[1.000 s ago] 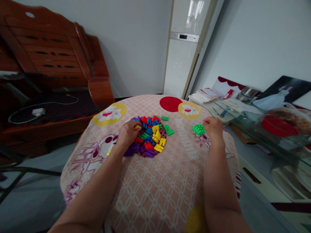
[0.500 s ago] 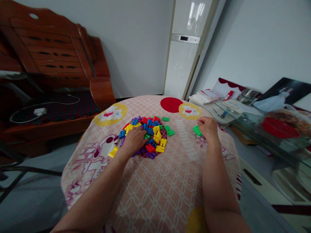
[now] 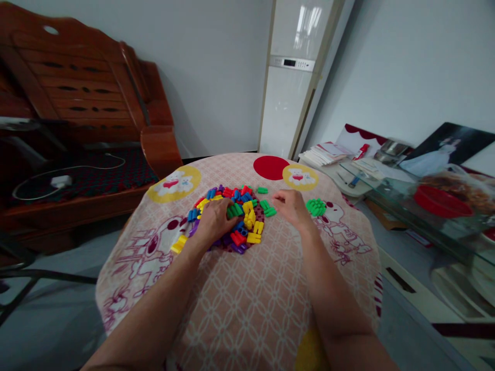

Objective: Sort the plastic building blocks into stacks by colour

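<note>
My left hand [image 3: 215, 219] is at the left part of a heap of plastic building blocks, its thumb and fingers closed on a green block [image 3: 234, 210]. Blue, red, purple and yellow blocks [image 3: 249, 215] lie around and beneath it. My right hand [image 3: 291, 205] hovers just right of the heap, fingers curled together, with nothing visible in them. Near its fingertips lie loose green blocks [image 3: 267, 208], and a single green block [image 3: 262, 190] sits farther back. To the right of that hand, a cluster of green blocks [image 3: 316, 207] rests on the tablecloth.
A patterned cloth [image 3: 247, 299] covers the round table. On the right stands a glass-topped side table with papers [image 3: 325, 153], a red basin [image 3: 441, 201] and a photo. A wooden bench [image 3: 77, 103] is at the left, a tall white appliance [image 3: 284, 103] behind.
My right hand has moved left from the green cluster toward the heap, leaving that cluster uncovered. My left hand has raised the green block slightly out of the heap.
</note>
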### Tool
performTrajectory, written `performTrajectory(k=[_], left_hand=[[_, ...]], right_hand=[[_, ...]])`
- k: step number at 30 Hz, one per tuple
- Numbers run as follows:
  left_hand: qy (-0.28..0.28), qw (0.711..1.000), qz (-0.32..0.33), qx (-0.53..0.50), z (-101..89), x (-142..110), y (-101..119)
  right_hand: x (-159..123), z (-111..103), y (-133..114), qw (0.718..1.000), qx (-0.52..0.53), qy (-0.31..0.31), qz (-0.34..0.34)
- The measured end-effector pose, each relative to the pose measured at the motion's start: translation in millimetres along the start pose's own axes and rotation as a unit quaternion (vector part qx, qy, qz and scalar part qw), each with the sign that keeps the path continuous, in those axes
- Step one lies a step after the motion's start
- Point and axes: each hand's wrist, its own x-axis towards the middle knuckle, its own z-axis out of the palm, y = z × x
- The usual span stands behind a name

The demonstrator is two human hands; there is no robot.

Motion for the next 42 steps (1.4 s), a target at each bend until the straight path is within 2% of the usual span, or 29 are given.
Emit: performTrajectory(k=[4, 7, 14, 18, 21, 24, 27, 28, 30, 32, 34, 42], left_hand=[[0.012, 0.993, 0.042, -0.106, 1.1, -2, 10], [0.012, 0.986, 0.06, -0.152, 6.6, -4, 16], [0.003, 0.977, 0.053, -0.205, 14.4, -5, 26], [-0.007, 0.972, 0.08, -0.222, 15.3, -6, 29], [0.001, 0.972, 0.085, -0.221, 15.4, -5, 28], [0.023, 0.975, 0.073, -0.206, 15.9, -5, 24], [0.028, 0.978, 0.07, -0.194, 18.6, -4, 22], [0.027, 0.978, 0.071, -0.193, 19.8, -4, 21], [0.024, 0.979, 0.075, -0.191, 21.9, -4, 21], [0.024, 0.979, 0.081, -0.185, 22.9, -4, 21], [0.028, 0.98, 0.086, -0.179, 22.5, -4, 21], [0.038, 0.98, 0.098, -0.17, 21.2, -4, 20]], right_hand=[[-1, 32, -14, 0.992, 0.113, -0.061, -0.003], [-1, 46, -15, 0.987, 0.134, -0.09, 0.011], [-3, 43, -11, 0.98, 0.156, -0.119, 0.037], [-2, 35, -9, 0.98, 0.15, -0.125, 0.034], [2, 17, 8, 0.98, 0.173, -0.06, 0.076], [3, -15, 40, 0.971, 0.161, 0.095, 0.149], [-4, -52, 79, 0.941, 0.039, 0.27, 0.2], [-8, -62, 90, 0.928, -0.018, 0.306, 0.21], [-17, -77, 107, 0.901, -0.132, 0.34, 0.237], [-26, -84, 117, 0.88, -0.211, 0.331, 0.266], [-32, -83, 120, 0.873, -0.254, 0.297, 0.292], [-36, -62, 122, 0.878, -0.307, 0.16, 0.33]])
